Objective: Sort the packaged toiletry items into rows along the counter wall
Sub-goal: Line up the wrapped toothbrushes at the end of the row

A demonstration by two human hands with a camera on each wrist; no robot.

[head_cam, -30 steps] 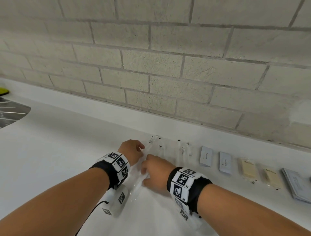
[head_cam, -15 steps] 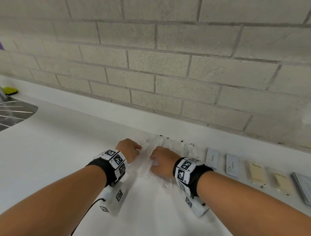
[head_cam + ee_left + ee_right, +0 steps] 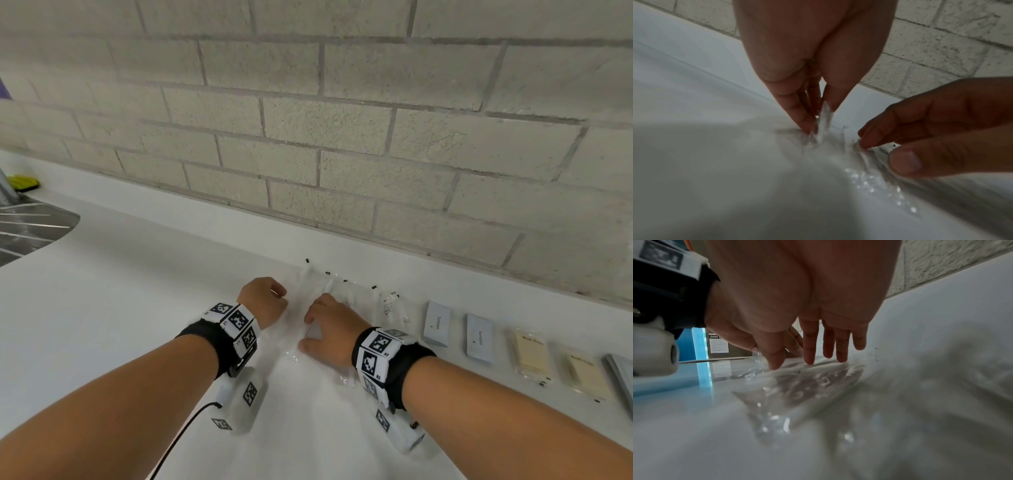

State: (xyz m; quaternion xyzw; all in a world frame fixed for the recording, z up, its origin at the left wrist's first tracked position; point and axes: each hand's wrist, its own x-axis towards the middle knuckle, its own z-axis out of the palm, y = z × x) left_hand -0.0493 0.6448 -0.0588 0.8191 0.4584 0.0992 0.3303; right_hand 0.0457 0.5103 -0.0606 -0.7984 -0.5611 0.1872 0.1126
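Several clear plastic packets (image 3: 342, 291) lie bunched on the white counter (image 3: 137, 308) close to the wall. My left hand (image 3: 279, 296) is at their left side. In the left wrist view its thumb and fingers (image 3: 797, 113) pinch a raised edge of one clear packet (image 3: 823, 116). My right hand (image 3: 318, 303) rests on the bunch from the right. The right wrist view shows its straight fingers (image 3: 809, 353) pressing down on the clear packets (image 3: 797, 386).
A row runs to the right along the wall: a printed clear packet (image 3: 388, 303), two pale grey sachets (image 3: 436, 323), two cream bars (image 3: 531, 351) and a grey pack (image 3: 621, 377). A steel drainboard (image 3: 30, 226) and a yellow object (image 3: 24, 181) are far left.
My right hand has slid forward toward the wall over the clear packets, which now lie closer to the wall. My left hand stays at their left edge.
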